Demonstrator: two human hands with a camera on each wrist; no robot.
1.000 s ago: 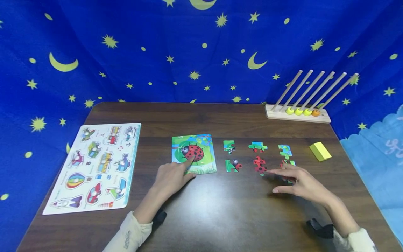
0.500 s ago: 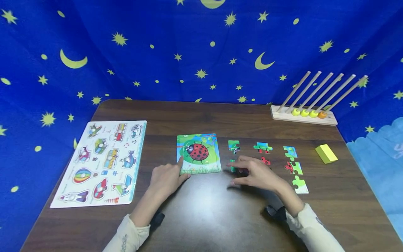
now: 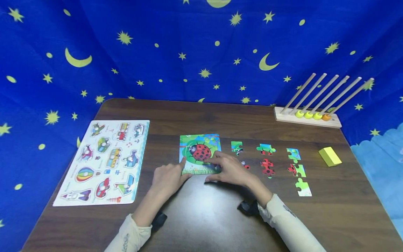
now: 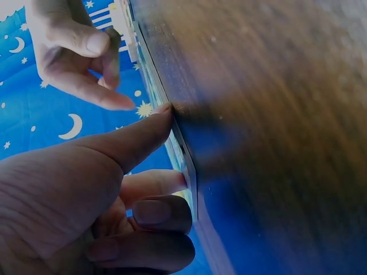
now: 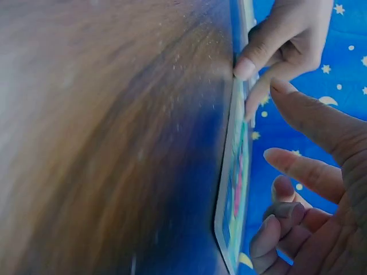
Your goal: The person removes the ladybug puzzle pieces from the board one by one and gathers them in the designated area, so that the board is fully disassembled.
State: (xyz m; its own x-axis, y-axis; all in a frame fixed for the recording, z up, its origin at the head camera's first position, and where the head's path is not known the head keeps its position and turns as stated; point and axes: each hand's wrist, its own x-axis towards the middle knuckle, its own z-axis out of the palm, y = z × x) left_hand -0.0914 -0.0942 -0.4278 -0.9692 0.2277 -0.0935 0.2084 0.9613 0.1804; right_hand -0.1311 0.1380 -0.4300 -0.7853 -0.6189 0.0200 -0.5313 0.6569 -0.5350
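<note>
A square ladybug puzzle board (image 3: 199, 150) lies at the middle of the table. My left hand (image 3: 167, 178) rests at its lower-left corner, index finger along the left side and thumb at the near edge. In the left wrist view, the left thumb (image 4: 146, 132) touches the board's rim while the outer fingers are curled. My right hand (image 3: 231, 169) hovers over the board's right side, holding nothing; the right wrist view has its thumb and index finger apart. Several loose puzzle pieces (image 3: 267, 167) lie in rows to the right, one partly hidden behind the right hand.
A white vehicle peg puzzle (image 3: 104, 164) lies on the left of the table (image 3: 201, 119). At the back right stands a wooden rack (image 3: 306, 119) with upright rods and small beads. A yellow block (image 3: 330, 156) sits to the right of the pieces. A blue starry cloth (image 3: 189, 52) hangs behind.
My right hand has swept left, from above the right-hand pieces to over the puzzle board. The left index finger has drawn back from the pictured ladybug to the board's left side.
</note>
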